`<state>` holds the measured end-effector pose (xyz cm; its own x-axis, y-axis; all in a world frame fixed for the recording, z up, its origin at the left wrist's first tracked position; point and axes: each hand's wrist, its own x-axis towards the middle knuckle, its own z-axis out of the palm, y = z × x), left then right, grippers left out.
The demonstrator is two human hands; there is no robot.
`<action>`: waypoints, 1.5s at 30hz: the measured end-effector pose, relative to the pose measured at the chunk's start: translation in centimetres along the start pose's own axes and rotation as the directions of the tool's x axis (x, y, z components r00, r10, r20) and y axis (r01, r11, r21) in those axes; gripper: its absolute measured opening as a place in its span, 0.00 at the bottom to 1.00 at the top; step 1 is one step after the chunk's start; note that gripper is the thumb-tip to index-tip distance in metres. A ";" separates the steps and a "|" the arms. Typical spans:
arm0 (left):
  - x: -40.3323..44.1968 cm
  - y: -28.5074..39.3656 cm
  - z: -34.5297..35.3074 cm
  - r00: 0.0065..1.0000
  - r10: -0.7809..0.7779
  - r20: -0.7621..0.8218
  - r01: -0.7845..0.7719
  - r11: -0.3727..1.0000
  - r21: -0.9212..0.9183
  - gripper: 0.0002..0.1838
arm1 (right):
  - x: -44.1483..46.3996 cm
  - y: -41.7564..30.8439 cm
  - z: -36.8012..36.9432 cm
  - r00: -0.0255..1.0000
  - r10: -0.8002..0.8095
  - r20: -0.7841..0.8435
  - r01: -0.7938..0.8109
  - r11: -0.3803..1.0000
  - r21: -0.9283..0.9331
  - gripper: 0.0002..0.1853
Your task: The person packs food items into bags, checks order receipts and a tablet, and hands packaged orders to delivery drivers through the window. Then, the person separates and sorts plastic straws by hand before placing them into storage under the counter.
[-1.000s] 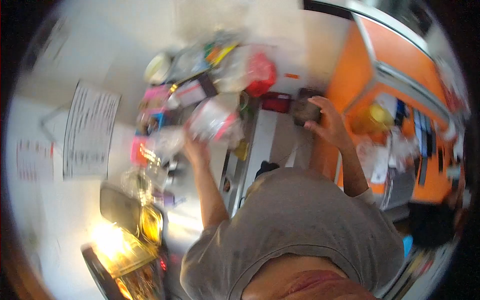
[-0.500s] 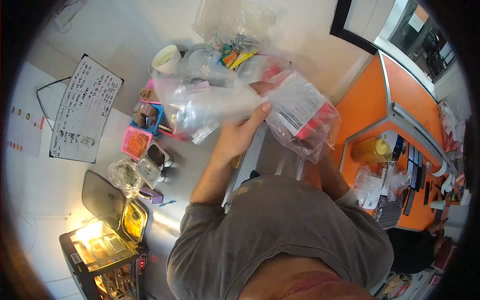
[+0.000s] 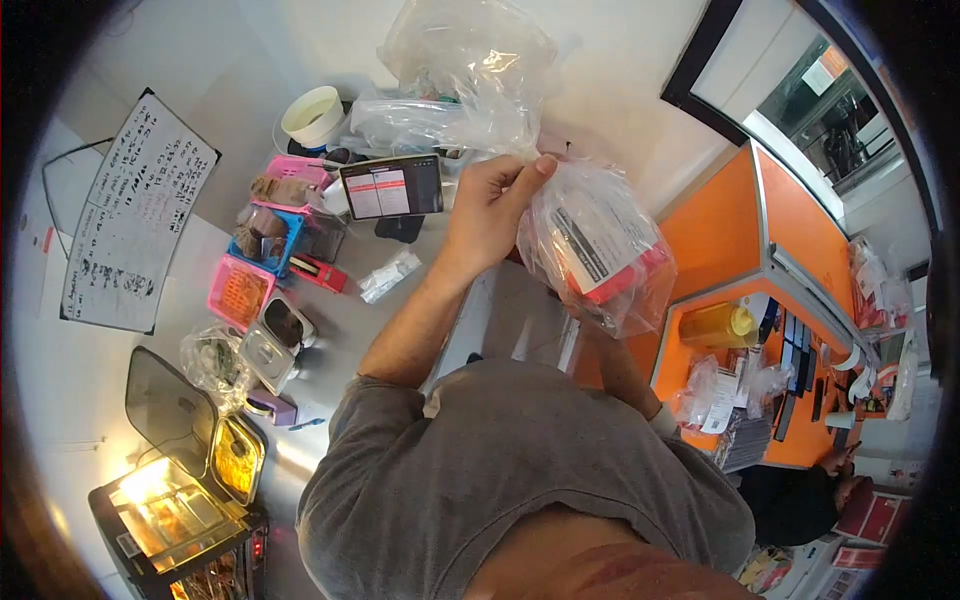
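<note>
A clear plastic bag [image 3: 640,300] hangs in front of my chest, with a red item and a printed paper slip [image 3: 585,245] showing through it. My left hand [image 3: 495,205] is closed around the bag's gathered neck, thumb on top. Loose clear plastic rises above that grip; I cannot tell where it parts from the plastic behind. My right forearm reaches up under the bag, and my right hand is hidden behind it.
On the left stand a tablet [image 3: 392,188], a blue basket [image 3: 285,248], a pink basket [image 3: 240,293], metal containers [image 3: 268,358] and a lit food warmer [image 3: 165,505]. An orange counter [image 3: 720,240] with a yellow-lidded jar [image 3: 715,326] is on the right. Another person [image 3: 790,503] is at lower right.
The bag's loose upper part has swung from the left to upward, uncovering the tablet. My left hand has shifted slightly up and stays on the neck. The view has moved a little.
</note>
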<state>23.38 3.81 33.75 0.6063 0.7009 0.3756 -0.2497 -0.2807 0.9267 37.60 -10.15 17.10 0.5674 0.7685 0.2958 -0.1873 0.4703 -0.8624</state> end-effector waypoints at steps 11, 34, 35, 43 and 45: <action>2.1 -2.6 -2.1 0.999 0.028 -0.039 -0.025 0.997 0.077 0.18 | 1.3 0.9 3.1 1.000 0.001 -0.003 -0.001 0.996 -0.086 0.48; -14.9 -26.2 -23.2 0.732 -0.578 -0.362 0.646 0.757 0.098 0.23 | -7.8 6.5 -3.5 0.639 0.770 -0.006 -0.140 0.109 -0.984 0.41; -16.1 -26.8 -23.9 0.752 -0.538 -0.381 0.615 0.781 0.111 0.24 | -7.7 7.3 -3.6 0.633 0.774 0.012 -0.117 0.110 -0.987 0.40; -25.5 -31.7 -29.2 0.796 -0.239 -0.556 0.541 0.692 0.478 0.28 | -2.8 4.3 2.5 0.482 0.875 0.047 -0.109 0.114 -0.987 0.37; -25.4 -28.3 -28.2 0.814 -0.173 -0.555 0.527 0.624 0.577 0.27 | -3.5 6.6 1.9 0.531 0.840 0.112 -0.072 0.176 -0.982 0.36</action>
<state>-6.24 12.46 -2.18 0.1171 0.9828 0.1429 0.5993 -0.1847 0.7789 32.85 -8.85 11.16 0.0545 0.8516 -0.5213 0.7134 -0.3985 -0.5764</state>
